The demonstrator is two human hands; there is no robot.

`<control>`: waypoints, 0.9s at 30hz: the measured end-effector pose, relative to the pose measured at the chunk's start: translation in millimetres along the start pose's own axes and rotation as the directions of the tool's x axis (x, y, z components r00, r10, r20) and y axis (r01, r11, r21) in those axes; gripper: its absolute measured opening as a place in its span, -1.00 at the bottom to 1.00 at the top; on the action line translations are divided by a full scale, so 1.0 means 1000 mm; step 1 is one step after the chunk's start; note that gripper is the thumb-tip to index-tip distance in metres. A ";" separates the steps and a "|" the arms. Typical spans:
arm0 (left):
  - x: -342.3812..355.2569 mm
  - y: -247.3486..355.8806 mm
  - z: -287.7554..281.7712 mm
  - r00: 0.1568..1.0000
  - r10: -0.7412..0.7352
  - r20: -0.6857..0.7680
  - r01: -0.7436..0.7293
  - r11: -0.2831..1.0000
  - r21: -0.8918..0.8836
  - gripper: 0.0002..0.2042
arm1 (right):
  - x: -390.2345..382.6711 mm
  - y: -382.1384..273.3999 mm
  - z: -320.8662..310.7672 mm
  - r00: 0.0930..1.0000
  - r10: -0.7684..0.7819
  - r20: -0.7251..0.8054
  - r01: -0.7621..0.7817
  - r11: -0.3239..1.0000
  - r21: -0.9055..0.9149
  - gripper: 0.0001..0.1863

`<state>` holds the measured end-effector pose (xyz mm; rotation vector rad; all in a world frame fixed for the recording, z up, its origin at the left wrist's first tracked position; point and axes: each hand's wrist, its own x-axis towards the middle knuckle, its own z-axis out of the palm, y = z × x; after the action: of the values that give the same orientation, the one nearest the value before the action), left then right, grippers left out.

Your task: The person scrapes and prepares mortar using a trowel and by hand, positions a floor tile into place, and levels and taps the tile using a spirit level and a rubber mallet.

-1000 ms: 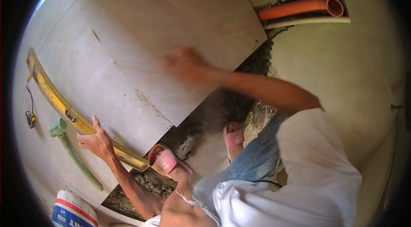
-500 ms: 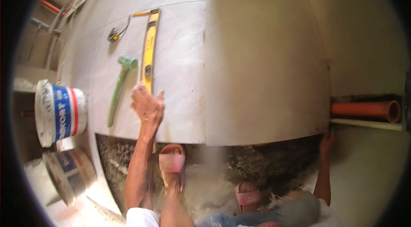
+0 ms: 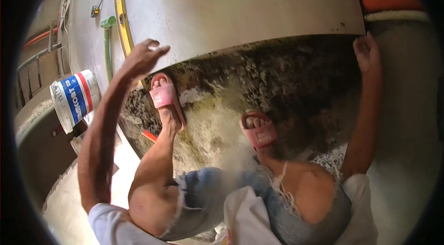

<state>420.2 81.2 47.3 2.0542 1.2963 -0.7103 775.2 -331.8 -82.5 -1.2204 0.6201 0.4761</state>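
My left hand (image 3: 142,58) hangs over the near left edge of the large pale floor tile (image 3: 259,4), thumb and fingers apart, with nothing in it. Just beyond it lies a yellow spirit level (image 3: 121,16), its near end partly hidden by my hand and forearm. Left of the level is a green mallet (image 3: 107,44), and farther off a tape measure (image 3: 95,11). My right hand (image 3: 368,53) is by the tile's near right corner, close to the wall. Its fingers are loosely bent and apart, with no object visible in them.
A white bucket with blue and red bands (image 3: 76,99) stands at the left. An orange pipe (image 3: 393,1) lies at the far right beside a pale thinner one (image 3: 397,15). Rough dark ground (image 3: 286,71) lies before the tile, under my pink sandals (image 3: 260,135).
My left hand has lifted off the spirit level and drawn back toward me. My right hand stays by the tile's right corner. The view has tilted down toward my legs.
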 end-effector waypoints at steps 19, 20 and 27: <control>0.009 -0.041 0.048 0.973 0.221 0.061 -0.229 0.941 0.248 -0.58 | 0.083 -0.045 -0.030 0.830 0.342 0.441 -0.111 0.876 -0.469 -0.61; -0.001 -0.071 0.037 0.979 0.190 -0.073 -0.162 0.946 0.281 -0.62 | 0.050 -0.052 0.002 0.796 0.296 0.528 0.395 0.407 -0.824 -0.40; -0.068 -0.318 0.053 0.692 -0.395 -0.605 0.315 0.919 -0.239 -0.71 | 0.028 -0.055 -0.001 0.994 0.079 -0.071 -0.101 0.908 -0.406 -0.38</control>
<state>96.3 110.8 -5.6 2.0369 2.1144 -0.0320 831.3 -347.9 -62.2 -1.6119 0.6427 0.6775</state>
